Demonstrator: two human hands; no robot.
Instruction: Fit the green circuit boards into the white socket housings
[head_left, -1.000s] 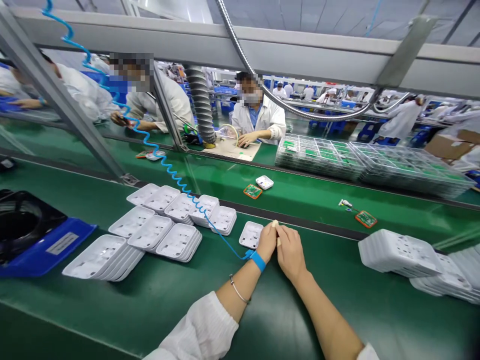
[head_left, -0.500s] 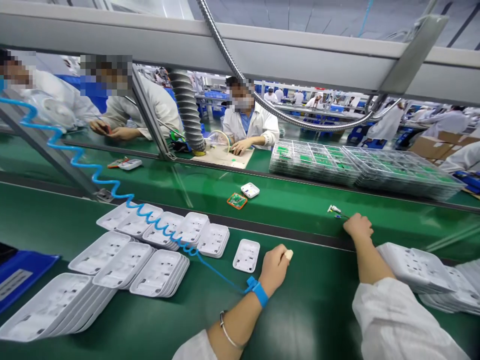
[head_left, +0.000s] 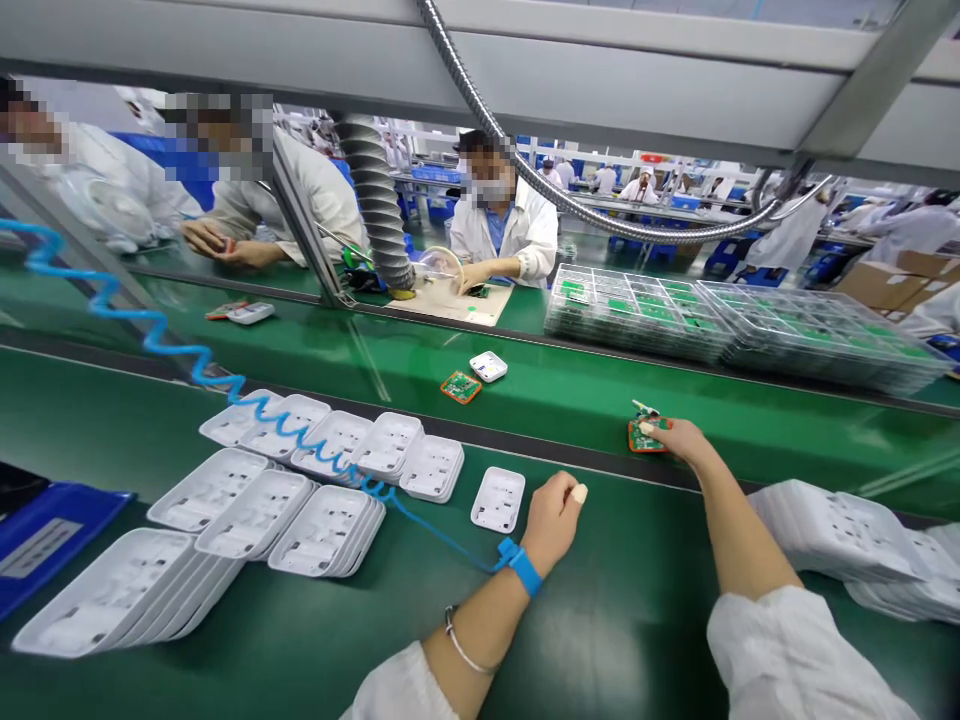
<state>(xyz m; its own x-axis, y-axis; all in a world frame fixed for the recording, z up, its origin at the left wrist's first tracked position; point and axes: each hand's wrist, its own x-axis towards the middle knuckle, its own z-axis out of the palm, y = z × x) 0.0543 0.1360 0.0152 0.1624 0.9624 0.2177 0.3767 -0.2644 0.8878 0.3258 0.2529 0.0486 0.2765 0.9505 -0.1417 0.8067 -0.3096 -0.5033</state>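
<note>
Right hand (head_left: 681,438) pinches an orange-rimmed green circuit board (head_left: 637,441), best held by its rim; left hand (head_left: 553,518) curls loosely over the worktop (head_left: 615,590), contents hidden.

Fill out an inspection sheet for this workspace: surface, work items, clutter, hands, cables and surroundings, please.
Surface: green bench, with a green strip beyond a dark rail.
Work items: orange-edged circuit board over the strip; single white shell on the bench; stacked shells left and right.
Clutter: labelled blue object at the left edge, partly out of view.
Hands: right hand grips the circuit board, thumb on top; left hand curled beside the single white shell.
Cables: blue coiled cord crosses some left stacks to the left wristband; metal conduit hangs overhead.
Surroundings: white-coated co-workers; stacked clear trays holding green boards.
</note>
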